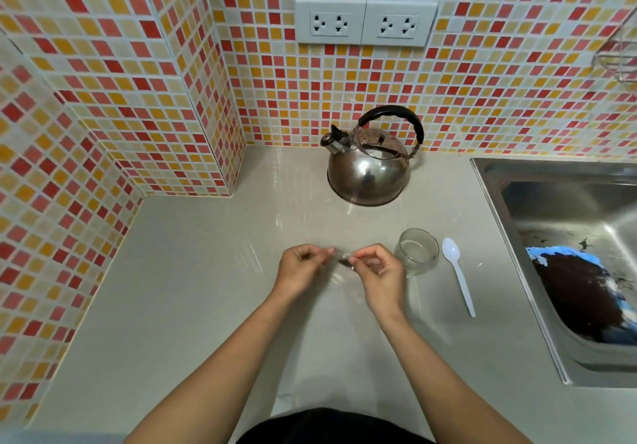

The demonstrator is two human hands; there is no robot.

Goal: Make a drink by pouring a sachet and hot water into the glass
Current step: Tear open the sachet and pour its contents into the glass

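Both hands pinch one small thing between them. The left hand (299,266) holds one end with its fingertips, and the right hand (377,269) holds the other end the same way. The thing is the sachet (342,260). It looks see-through with something dark inside, but it is blurry, so I cannot tell if it is torn open yet. It hangs just above the counter (206,288), and its long side runs left to right, from one hand to the other.

The glass (418,251) stands upright on the counter just beside the right hand, on its right side. It looks empty. So the sachet has to travel to the right to get over the glass, and the right hand is the nearer one. The left hand is farther from it.

A white spoon (458,276) lies flat on the counter just past the glass, with its bowl pointing away from the person. The shiny kettle (368,168) sits farther back, near the tiled wall (310,75), well apart from the hands. Its spout points left and its black handle arches over the top. A sink (565,237) is at the far right.

I think the step now is opening the sachet. Next, it should tip over the glass, with the open end pointing down, so the powder does not spill on the counter.
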